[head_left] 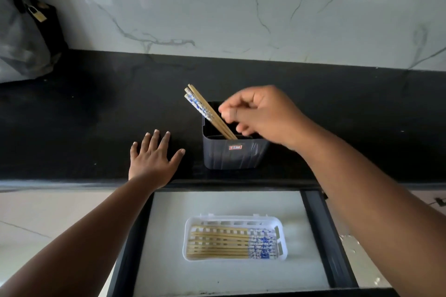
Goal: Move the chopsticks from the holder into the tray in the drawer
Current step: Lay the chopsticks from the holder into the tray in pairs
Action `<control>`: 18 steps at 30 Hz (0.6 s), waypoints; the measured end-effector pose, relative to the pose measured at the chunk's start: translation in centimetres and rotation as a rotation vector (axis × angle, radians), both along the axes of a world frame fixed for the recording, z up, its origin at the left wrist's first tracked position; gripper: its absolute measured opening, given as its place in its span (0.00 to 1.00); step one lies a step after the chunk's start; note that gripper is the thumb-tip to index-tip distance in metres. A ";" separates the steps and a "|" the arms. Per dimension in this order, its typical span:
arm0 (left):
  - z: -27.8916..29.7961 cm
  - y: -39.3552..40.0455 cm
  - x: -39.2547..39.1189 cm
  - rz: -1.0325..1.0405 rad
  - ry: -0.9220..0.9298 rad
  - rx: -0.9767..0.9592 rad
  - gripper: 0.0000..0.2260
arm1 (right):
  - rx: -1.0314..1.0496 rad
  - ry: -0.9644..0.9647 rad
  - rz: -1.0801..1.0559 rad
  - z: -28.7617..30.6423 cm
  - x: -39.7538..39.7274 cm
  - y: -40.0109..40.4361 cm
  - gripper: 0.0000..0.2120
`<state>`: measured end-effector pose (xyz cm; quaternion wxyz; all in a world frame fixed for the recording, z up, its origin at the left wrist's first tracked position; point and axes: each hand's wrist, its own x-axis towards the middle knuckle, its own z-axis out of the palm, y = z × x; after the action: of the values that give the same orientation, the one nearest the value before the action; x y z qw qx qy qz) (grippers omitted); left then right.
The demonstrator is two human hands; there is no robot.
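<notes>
Dark holder [231, 152] stands on black surface [96, 116], just behind open drawer [217, 202]. Three chopsticks [207, 111] lean left in holder. Right hand [263, 116] above holder, fingers [231, 113] curled, blurred; contact with chopsticks cannot be told. Left hand [154, 154] flat on surface, fingers spread, holding nothing. White tray [281, 222] in drawer holds several chopsticks laid flat.

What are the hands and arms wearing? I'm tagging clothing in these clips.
Nothing shows: the left hand and right hand have no gloves, rings or watch, and both forearms are without sleeves as far as the picture reaches.
</notes>
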<state>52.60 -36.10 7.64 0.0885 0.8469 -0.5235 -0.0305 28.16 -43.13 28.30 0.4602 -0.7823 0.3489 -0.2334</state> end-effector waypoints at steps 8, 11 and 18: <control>0.4 0.1 -0.2 -0.015 0.007 0.041 0.35 | 0.145 0.482 -0.158 -4.6 3.5 -6.0 0.10; 0.3 0.1 -0.2 -0.012 0.005 0.044 0.35 | 0.258 0.475 -0.134 -5.8 4.1 -6.6 0.10; 0.3 0.1 -0.2 -0.006 0.001 0.021 0.35 | 0.359 0.407 -0.094 -6.8 4.1 -7.4 0.04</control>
<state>52.36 -35.99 7.91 0.0797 0.8462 -0.5257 -0.0367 32.21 -50.49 21.52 0.5007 -0.7020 0.5056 -0.0268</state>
